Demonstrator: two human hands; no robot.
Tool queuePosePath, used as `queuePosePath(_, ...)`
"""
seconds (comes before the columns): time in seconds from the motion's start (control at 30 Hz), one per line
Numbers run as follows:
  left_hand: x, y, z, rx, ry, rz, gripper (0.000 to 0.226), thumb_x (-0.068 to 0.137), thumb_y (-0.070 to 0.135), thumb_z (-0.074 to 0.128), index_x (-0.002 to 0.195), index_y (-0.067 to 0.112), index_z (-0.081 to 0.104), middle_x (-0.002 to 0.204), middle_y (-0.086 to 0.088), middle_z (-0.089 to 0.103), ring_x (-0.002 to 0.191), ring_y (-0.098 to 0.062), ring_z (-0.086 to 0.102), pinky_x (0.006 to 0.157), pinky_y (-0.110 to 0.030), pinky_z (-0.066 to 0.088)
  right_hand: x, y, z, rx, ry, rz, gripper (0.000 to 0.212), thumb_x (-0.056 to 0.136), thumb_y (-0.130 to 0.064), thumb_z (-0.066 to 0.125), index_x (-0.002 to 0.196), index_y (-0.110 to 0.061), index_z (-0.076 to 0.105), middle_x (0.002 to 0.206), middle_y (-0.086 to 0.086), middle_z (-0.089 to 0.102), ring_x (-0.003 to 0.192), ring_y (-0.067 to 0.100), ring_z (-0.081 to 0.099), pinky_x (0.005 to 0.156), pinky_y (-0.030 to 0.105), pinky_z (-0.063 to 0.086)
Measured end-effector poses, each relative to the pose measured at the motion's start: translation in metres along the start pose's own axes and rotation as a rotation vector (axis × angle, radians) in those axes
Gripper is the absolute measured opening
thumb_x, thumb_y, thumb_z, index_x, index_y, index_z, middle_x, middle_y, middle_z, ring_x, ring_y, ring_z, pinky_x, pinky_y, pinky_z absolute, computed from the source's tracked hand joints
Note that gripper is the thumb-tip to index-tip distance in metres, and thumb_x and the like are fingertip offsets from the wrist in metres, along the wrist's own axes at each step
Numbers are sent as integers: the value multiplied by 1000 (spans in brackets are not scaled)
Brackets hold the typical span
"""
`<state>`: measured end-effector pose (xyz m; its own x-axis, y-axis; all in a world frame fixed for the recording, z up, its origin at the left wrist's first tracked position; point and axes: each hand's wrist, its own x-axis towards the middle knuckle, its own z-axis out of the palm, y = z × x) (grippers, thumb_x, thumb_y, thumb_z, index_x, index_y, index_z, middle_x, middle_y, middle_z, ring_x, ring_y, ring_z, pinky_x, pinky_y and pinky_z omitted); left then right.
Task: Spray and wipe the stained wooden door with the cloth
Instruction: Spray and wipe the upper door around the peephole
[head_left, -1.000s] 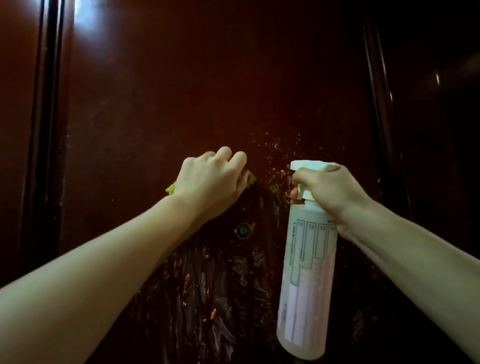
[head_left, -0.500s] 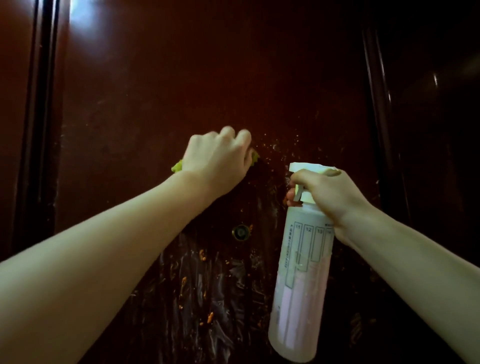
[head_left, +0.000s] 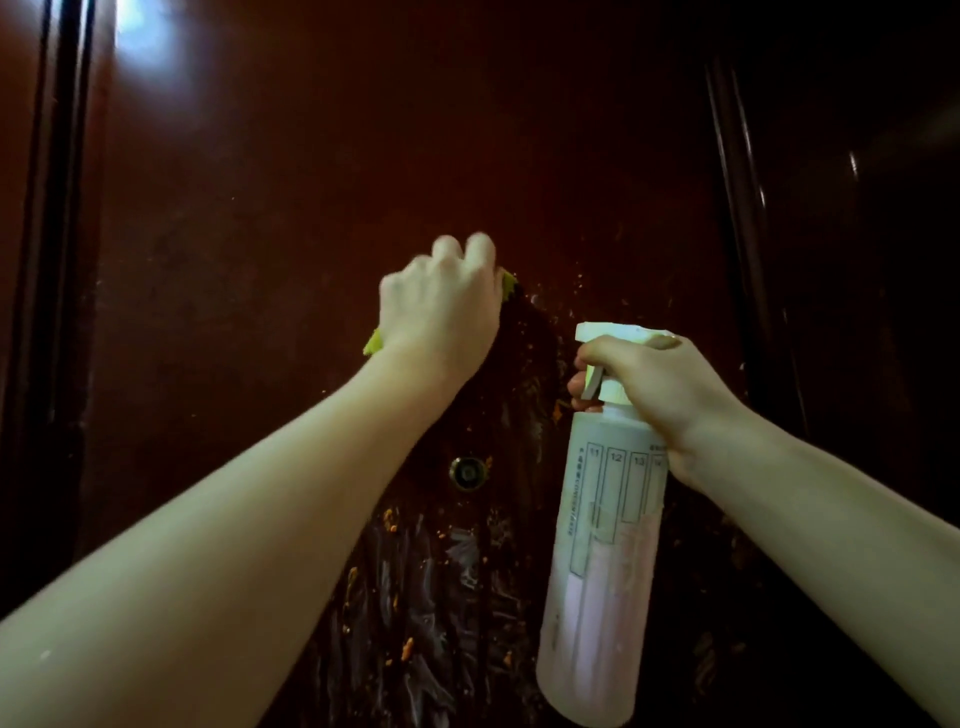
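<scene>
Right in front of the person stands a big, shiny, dark reddish-brown wooden door (head_left: 291, 218), and it fills almost the whole view. The left hand (head_left: 441, 306) is up against the door near the middle, with its fingers curled tight around a small yellow-green cloth (head_left: 509, 283). The hand covers most of the cloth. Only a bit pokes out by the knuckles and another bit pokes out by the wrist. The hand pushes the cloth flat on the wood. The right hand (head_left: 654, 387) is lower and to the right, and it grips the neck of a tall, see-through white plastic spray bottle (head_left: 605, 561) with pale liquid in the lower part. One finger is hooked over the white trigger, and the nozzle points at the door. The bottle hangs down from the hand, a little tilted, just in front of the door. A small round brass peephole (head_left: 468, 473) sits in the door below the left hand, between the two arms. Under the peephole the wood is messy, with wet whitish smears and little orange crumbs (head_left: 408, 647) stuck to it. More small specks dot the door just right of the cloth. A bright patch of light shines on the door at the top left.
</scene>
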<state>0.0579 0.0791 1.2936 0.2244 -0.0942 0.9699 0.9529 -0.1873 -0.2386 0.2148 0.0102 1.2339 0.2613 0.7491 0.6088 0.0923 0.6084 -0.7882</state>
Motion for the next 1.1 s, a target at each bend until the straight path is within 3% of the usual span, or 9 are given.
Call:
queuePosePath(0.17, -47, -8, -7, -23, -54, 296, 27, 102, 33, 37, 93, 14, 55, 78, 0, 55, 61, -22, 58, 45, -27, 31, -2, -1, -5, -29, 5, -11, 8, 85, -11, 63, 92, -8, 65, 67, 4, 68, 64, 18, 64, 65, 33, 53)
queuePosePath(0.23, -40, -15, -9, -20, -62, 269, 27, 102, 34, 39, 94, 14, 54, 80, -1, 56, 64, -24, 60, 46, -28, 32, -2, -3, -3, -32, -12, -14, 1, 83, -9, 62, 84, -10, 62, 64, 6, 65, 63, 20, 61, 66, 36, 51)
queuePosePath(0.33, -12, -21, -11, -12, -7, 60, 28, 102, 36, 40, 99, 12, 54, 83, -4, 58, 69, -32, 62, 51, -33, 32, -1, -6, -1, -29, -28, -37, 3, 83, -9, 61, 81, -11, 61, 65, 7, 63, 64, 21, 59, 65, 36, 50)
queuePosePath(0.47, 13, -13, 1, -7, 13, -104, 30, 103, 36, 36, 104, 11, 51, 81, -1, 46, 71, -32, 61, 54, -34, 31, 4, -10, 2, -6, -32, -53, 9, 87, -13, 64, 96, -10, 64, 71, 5, 68, 61, 14, 63, 60, 28, 54)
queuePosePath(0.6, 19, -10, 3, 6, 15, -48, 32, 103, 38, 35, 110, 11, 52, 88, -4, 54, 75, -31, 62, 55, -34, 34, 10, -9, 6, -26, -42, -36, 10, 85, -14, 64, 94, -10, 62, 68, 5, 67, 61, 16, 63, 62, 33, 54)
queuePosePath(0.77, -15, -15, -3, -47, -31, 121, 31, 100, 42, 38, 102, 14, 51, 82, 3, 44, 69, -23, 55, 52, -32, 36, 11, -14, 5, 18, -67, -27, 13, 86, -15, 65, 97, -7, 64, 72, 7, 68, 66, 18, 65, 61, 30, 55)
queuePosePath(0.9, -37, -25, -5, 2, -23, 167, 30, 97, 40, 47, 88, 12, 50, 72, 3, 40, 56, -23, 52, 45, -23, 22, 13, -22, 4, -40, -61, -45, 18, 85, -15, 65, 102, -9, 64, 71, 5, 71, 65, 18, 66, 64, 35, 56)
queuePosePath(1.0, -38, -28, -6, 11, -21, 167, 31, 98, 40, 47, 85, 11, 49, 70, 3, 40, 53, -23, 52, 45, -22, 21, 10, -25, 3, -46, -45, -50, 17, 85, -14, 64, 101, -8, 64, 66, 3, 67, 61, 15, 64, 60, 31, 55)
queuePosePath(1.1, -17, -21, -6, -16, 2, 57, 32, 100, 41, 42, 93, 11, 52, 77, -1, 49, 63, -26, 58, 48, -28, 29, 3, -26, -2, -24, -66, -13, 11, 87, -15, 64, 95, -6, 66, 69, 4, 66, 57, 12, 63, 52, 23, 54)
